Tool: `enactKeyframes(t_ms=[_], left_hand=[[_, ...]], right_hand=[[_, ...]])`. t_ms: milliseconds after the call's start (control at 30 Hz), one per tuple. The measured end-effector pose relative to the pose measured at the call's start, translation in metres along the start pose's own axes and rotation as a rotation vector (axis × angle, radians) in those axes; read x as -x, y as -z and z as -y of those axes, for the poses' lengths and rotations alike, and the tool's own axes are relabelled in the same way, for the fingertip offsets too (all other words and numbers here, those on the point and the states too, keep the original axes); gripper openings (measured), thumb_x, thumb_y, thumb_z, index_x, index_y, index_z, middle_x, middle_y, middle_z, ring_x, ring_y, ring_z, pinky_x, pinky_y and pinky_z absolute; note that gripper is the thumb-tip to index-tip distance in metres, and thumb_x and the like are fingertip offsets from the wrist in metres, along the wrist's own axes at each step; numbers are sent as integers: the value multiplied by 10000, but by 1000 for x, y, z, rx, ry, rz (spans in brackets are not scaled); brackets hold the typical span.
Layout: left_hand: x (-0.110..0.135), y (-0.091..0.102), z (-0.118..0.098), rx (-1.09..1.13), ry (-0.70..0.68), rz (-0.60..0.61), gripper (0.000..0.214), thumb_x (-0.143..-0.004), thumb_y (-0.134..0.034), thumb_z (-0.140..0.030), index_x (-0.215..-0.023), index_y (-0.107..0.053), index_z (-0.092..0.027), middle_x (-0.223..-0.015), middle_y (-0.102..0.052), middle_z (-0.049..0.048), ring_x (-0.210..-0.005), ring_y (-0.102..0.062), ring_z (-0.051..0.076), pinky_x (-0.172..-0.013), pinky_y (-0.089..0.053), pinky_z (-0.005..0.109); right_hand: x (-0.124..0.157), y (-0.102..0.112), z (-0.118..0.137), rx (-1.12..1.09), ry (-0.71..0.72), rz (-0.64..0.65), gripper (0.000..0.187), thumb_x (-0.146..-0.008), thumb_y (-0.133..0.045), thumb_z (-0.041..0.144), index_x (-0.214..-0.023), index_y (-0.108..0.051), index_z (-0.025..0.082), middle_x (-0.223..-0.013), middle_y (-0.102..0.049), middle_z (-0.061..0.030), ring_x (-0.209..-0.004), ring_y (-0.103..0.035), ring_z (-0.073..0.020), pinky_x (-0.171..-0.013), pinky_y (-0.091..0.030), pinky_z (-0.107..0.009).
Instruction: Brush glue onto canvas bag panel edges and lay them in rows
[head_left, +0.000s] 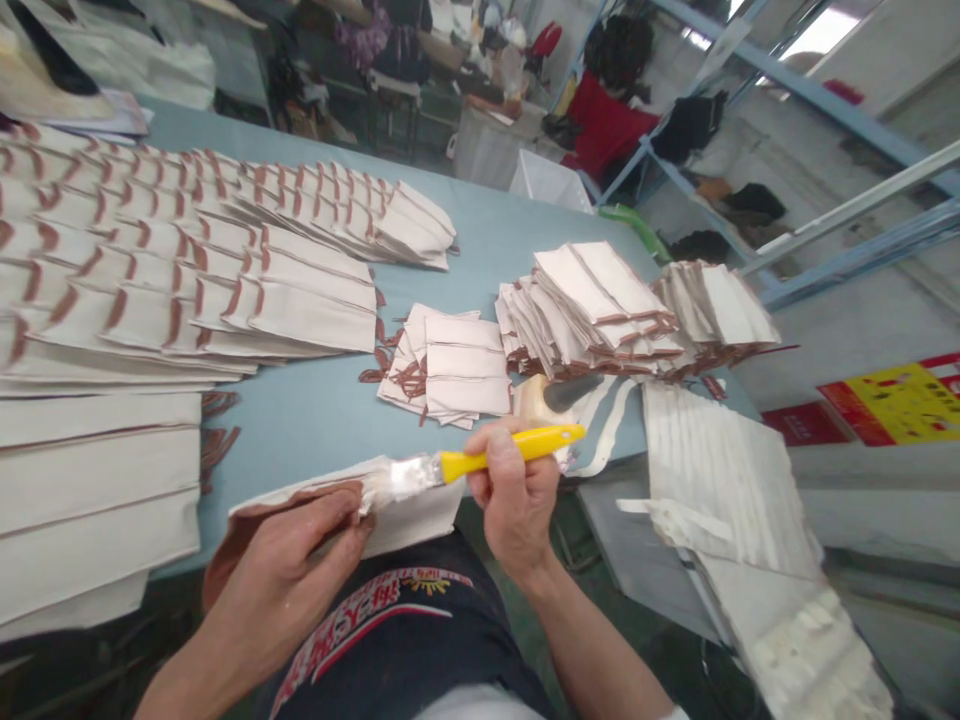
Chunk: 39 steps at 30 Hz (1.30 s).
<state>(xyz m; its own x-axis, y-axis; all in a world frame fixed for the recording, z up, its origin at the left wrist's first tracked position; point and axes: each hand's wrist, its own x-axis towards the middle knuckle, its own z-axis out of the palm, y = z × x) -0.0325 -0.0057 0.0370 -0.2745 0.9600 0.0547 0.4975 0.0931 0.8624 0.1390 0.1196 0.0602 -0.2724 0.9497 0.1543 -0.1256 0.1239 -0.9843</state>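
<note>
Head-worn view, forward and down

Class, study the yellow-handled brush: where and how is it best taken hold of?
Probably by its slim yellow handle, from the person's right: it extends that way, while the bristles point toward the left hand. The right hand grips there.

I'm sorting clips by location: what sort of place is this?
Probably a small workshop or factory room: a long blue table bears rows and stacks of similar pale pieces, and the person's right hand holds a yellow-handled brush.
</note>
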Motion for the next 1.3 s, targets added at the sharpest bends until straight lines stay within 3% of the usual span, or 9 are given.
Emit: enactKeyframes(t_ms=[100, 233, 300, 400, 533, 767, 900, 1100, 1300], left_hand=[[-1, -1, 1, -10, -1, -25, 284, -1022, -628, -427, -916, -833, -261, -928, -878, 58, -798, -791, 243, -790, -600, 257], [-3, 1, -3, 8, -12, -115, 244, -964, -666, -375, -790, -794, -262, -671, -764, -7, -612, -721, 194, -649, -565, 225], [-5, 1, -7, 17, -12, -127, 255, -950, -647, -358, -750, -772, -258, -591, -708, -23, -528, -670, 180, -577, -538, 228], [-6, 1, -11, 24, -1, -108, 295, -963, -608, -361, -741, -768, -252, -626, -753, -3, -509, -660, 177, -516, -501, 236], [-4, -1, -8, 2, -5, -125, 299, -974, -609, -340, -734, -760, -246, -597, -721, -20, -486, -625, 156, -522, -491, 230], [-4, -7, 8, -70, 17, -110, 304, -1021, -578, -419, -912, -797, -238, -932, -871, 75, -850, -797, 258, -848, -606, 310], [-4, -8, 9, -105, -1, -86, 322, -1051, -562, -385, -830, -754, -251, -841, -826, 39, -783, -788, 220, -748, -561, 271], [0, -12, 20, -63, 41, -82, 315, -1019, -559, -387, -1012, -834, -234, -1014, -884, 68, -907, -821, 254, -870, -602, 273], [-14, 1, 11, 161, 252, -22, 299, -879, -691, -479, -954, -837, -229, -813, -825, 30, -717, -754, 246, -616, -572, 256]], right_hand=[[5, -7, -6, -51, -105, 35, 530, -1048, -638, 663, -767, -686, 215, -473, -408, 98, -383, -322, -80, -381, -292, -200], [1, -11, -12, -78, -135, -110, 524, -1014, -654, 689, -765, -655, 228, -461, -366, 113, -377, -332, -85, -382, -304, -197], [1, -12, -13, -83, -159, -81, 529, -1004, -664, 697, -762, -654, 226, -458, -366, 113, -380, -338, -85, -384, -302, -194], [3, -13, -15, -116, -215, 16, 537, -1009, -658, 706, -782, -668, 219, -458, -370, 114, -381, -338, -83, -385, -307, -190], [2, -13, -18, -112, -172, -89, 507, -1021, -664, 673, -789, -665, 222, -452, -361, 120, -374, -348, -86, -397, -342, -195], [9, -9, -15, -51, -127, -14, 511, -1064, -628, 647, -799, -686, 214, -471, -415, 104, -381, -386, -90, -400, -377, -201], [8, -8, -17, 56, -14, -101, 478, -1074, -624, 600, -810, -712, 211, -481, -463, 87, -385, -410, -95, -397, -365, -207], [20, -10, -17, 18, -14, 23, 424, -1094, -623, 535, -852, -740, 207, -500, -508, 74, -395, -432, -99, -403, -377, -210], [5, -3, -5, -48, -18, 70, 460, -1090, -634, 575, -805, -689, 219, -479, -464, 92, -390, -427, -96, -399, -381, -199]])
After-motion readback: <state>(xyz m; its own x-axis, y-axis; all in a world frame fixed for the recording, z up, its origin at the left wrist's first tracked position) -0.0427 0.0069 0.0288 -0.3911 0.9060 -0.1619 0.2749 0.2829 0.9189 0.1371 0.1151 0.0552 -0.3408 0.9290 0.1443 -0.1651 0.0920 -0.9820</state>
